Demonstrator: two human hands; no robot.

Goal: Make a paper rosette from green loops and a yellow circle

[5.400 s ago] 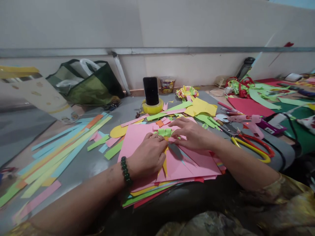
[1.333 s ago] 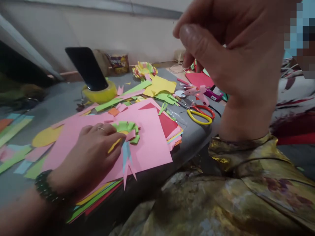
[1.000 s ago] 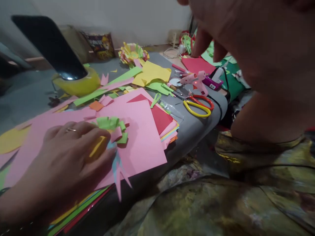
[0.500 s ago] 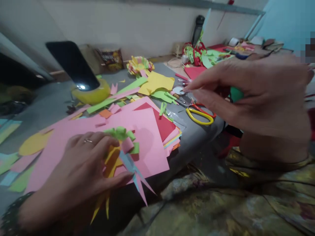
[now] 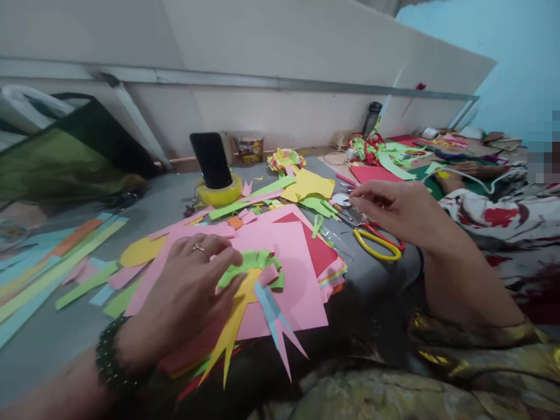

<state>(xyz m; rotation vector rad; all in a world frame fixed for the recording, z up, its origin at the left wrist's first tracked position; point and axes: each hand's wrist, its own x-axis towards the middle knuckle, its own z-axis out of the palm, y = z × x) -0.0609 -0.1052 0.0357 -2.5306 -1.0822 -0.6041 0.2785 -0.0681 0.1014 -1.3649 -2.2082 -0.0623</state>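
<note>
My left hand (image 5: 192, 286) is curled over the left side of a paper rosette (image 5: 266, 273), its thumb and fingers gripping the edge. The rosette has folded green loops, one pink loop, a forked yellow tail (image 5: 234, 318) and blue and pink tails (image 5: 273, 318) that hang past the front of a pink sheet (image 5: 301, 309). My right hand (image 5: 394, 213) is raised over the right side, thumb and fingers pinched together; what they hold, if anything, cannot be made out. Close to those fingertips are a small white disc (image 5: 342, 199) and scissors (image 5: 377, 244) with yellow and red handles.
Behind lie a yellow sheet (image 5: 310, 185), a finished-looking paper flower (image 5: 285, 160) and a phone (image 5: 210, 160) propped in a yellow tape roll (image 5: 221, 192). Paper strips (image 5: 65, 256) cover the left. At right, another person's patterned sleeve (image 5: 485, 216) reaches the table.
The view has pulled back and swung left. My right hand appears lower and farther from the camera, still pinched. My left thumb has moved off the blue tail toward the yellow one.
</note>
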